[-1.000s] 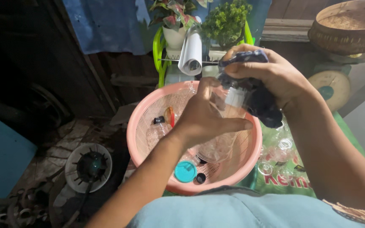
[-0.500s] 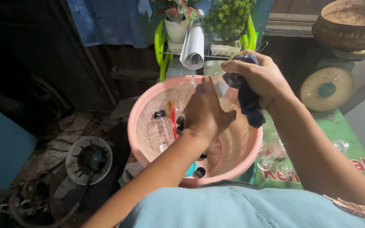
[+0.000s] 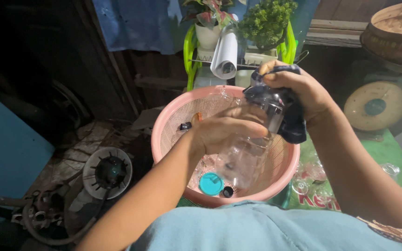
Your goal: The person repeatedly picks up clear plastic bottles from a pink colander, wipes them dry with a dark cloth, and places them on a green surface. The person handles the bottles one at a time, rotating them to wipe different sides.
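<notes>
Light-blue cloth, likely the person's shirt (image 3: pixel 257 230), fills the bottom edge of the view. Just beyond it sits a round pink plastic basket with mesh walls (image 3: pixel 164 139), resting on a green printed sheet that covers the counter (image 3: pixel 396 186). On the basket's near floor lie a round teal plastic lid (image 3: pixel 211 183) and a small dark cap (image 3: pixel 227 191) just beside it; another small dark piece (image 3: pixel 185 126) rests against the far-left wall.

Over the basket's middle the left hand (image 3: pixel 224 132) holds a clear plastic bottle (image 3: pixel 247 153), fingers wrapped round its upper body, the bottle tilted with its base toward the near rim. The right hand (image 3: pixel 298 90) has its fingers clamped on a dark blue cloth (image 3: pixel 291 123) pressed over the bottle's top.

A few clear glass pieces (image 3: pixel 310 174) sit on the green sheet near the basket's right rim. Farther right stands a round-dial weighing scale (image 3: pixel 375 106), with a woven basket (image 3: pixel 394 35) behind it. At the far edge a green rack (image 3: pixel 189 51) holds potted plants (image 3: pixel 266 21) and a rolled white sheet (image 3: pixel 224 58).

As a judgement: the bottle looks thin and slick, so a hard twist of the cloth could crumple it or slip it from the left hand into the basket. A wide swing of the right elbow could knock the glass pieces off the sheet.
</notes>
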